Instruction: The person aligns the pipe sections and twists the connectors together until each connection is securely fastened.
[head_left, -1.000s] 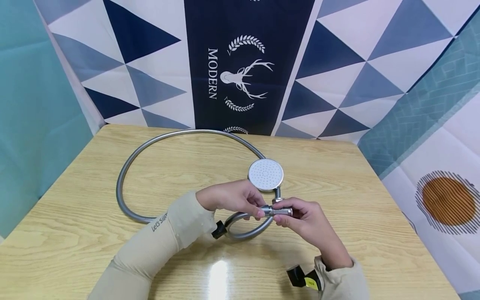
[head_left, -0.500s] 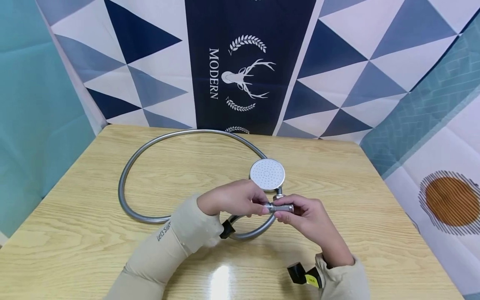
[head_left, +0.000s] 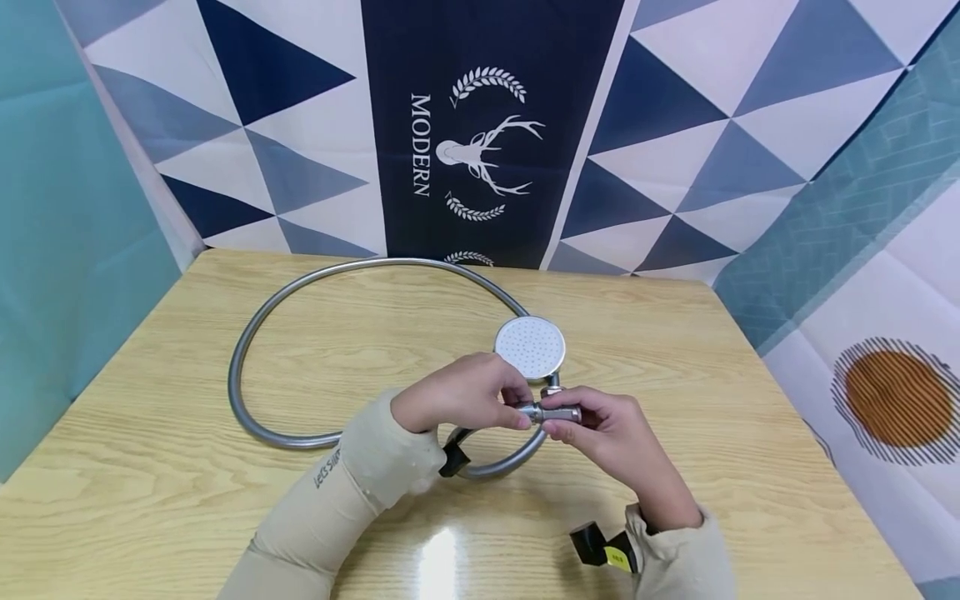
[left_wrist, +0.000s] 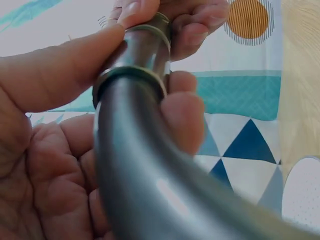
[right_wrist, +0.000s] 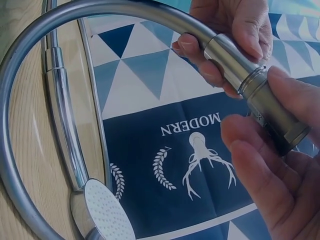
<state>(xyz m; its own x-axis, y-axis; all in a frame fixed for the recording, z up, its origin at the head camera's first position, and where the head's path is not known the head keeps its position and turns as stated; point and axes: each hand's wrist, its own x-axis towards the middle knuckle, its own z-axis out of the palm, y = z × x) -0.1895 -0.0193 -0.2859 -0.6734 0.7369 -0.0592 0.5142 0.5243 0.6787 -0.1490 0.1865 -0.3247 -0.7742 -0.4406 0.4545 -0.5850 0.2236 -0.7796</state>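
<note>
In the head view my left hand (head_left: pixel 468 396) pinches the metal end nut (right_wrist: pixel 232 57) of a grey shower hose (head_left: pixel 243 350) between thumb and fingers. My right hand (head_left: pixel 607 421) grips a short metal connector (right_wrist: pixel 270 112), its thumb and fingers on either side. Nut and connector meet end to end in the right wrist view; how far they are threaded together I cannot tell. Just beyond the hands lies a round shower head (head_left: pixel 530 346) with a white, dotted face. Its chrome handle (right_wrist: pixel 67 125) joins the other end of the hose.
The hose makes a wide loop over the left and back of the wooden table (head_left: pixel 675 358). A patterned cloth (head_left: pixel 480 150) hangs behind the table's back edge. Black wrist cameras (head_left: pixel 588 543) sit by both sleeves.
My left wrist has turned slightly and its forearm has shifted a little to the right. The right hand holds the connector in nearly the same place. The shower head has stayed put.
</note>
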